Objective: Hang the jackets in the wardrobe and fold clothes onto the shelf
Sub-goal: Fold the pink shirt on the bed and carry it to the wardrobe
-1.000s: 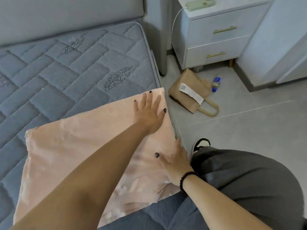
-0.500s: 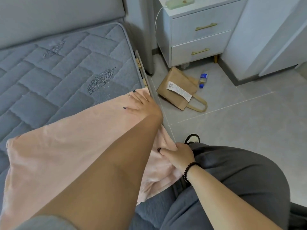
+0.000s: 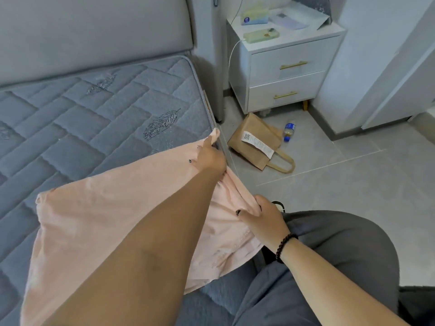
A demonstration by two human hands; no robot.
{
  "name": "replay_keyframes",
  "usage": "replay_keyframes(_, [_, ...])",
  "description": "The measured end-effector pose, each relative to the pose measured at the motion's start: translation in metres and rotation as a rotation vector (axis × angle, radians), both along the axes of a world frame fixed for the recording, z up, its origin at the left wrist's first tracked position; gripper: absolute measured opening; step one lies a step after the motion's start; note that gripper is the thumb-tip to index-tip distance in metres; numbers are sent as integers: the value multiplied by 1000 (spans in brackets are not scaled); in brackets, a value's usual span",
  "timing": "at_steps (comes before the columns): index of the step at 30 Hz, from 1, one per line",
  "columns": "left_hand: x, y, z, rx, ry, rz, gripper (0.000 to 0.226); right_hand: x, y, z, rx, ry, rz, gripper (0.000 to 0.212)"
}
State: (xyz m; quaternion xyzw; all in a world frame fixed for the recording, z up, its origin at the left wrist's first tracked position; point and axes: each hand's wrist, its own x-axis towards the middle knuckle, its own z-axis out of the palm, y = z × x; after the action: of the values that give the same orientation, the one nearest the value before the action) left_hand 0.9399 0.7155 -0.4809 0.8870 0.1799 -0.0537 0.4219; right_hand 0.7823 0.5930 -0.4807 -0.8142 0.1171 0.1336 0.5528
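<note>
A pale pink garment (image 3: 98, 222) lies spread flat on the grey quilted mattress (image 3: 82, 123), reaching to the bed's right edge. My left hand (image 3: 209, 156) grips its far right corner at the mattress edge, my forearm crossing over the cloth. My right hand (image 3: 263, 220), with a dark bead bracelet on the wrist, pinches the near right edge of the garment, which bunches into folds between the two hands. No wardrobe shelf or jacket shows.
A brown paper bag (image 3: 256, 142) and a small bottle (image 3: 289, 131) lie on the tiled floor beside the bed. A white two-drawer nightstand (image 3: 287, 74) holds a phone on a cable. My grey-trousered legs (image 3: 329, 255) fill the lower right.
Both hands went from pressing flat on the pink garment to gripping its right edge, which now lifts and bunches. The view tilted upward, showing the nightstand top.
</note>
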Motion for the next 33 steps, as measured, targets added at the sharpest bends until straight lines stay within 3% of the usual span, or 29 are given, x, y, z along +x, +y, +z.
replay_keyframes(5, [-6, 55, 33, -405, -43, 82, 39, -4, 35, 42, 148, -12, 89, 18])
replay_keyframes(8, [-18, 99, 44, -631, -52, 137, 40, -10, 75, 61, 228, 6, 205, 23])
replay_keyframes(11, [-36, 155, 51, -746, -103, 179, 35, -15, 127, 71, 215, -8, 360, 22])
replay_keyframes(14, [-55, 215, 53, -739, -105, 238, 31, -22, 180, 71, 123, -38, 539, 19])
replay_keyframes(23, [-114, 376, 40, -479, -25, 413, 30, -56, 322, 54, -72, -33, 948, 34])
replay_keyframes(28, [-142, 417, 35, -276, 107, 408, 26, -84, 378, 38, -391, -297, 1283, 59])
replay_keyframes(30, [-153, 425, 25, -333, 147, 407, 24, -96, 383, 29, -286, -189, 1348, 73])
replay_keyframes(33, [-172, 426, 14, -420, 129, 441, 32, -105, 369, 18, -232, -97, 1434, 67])
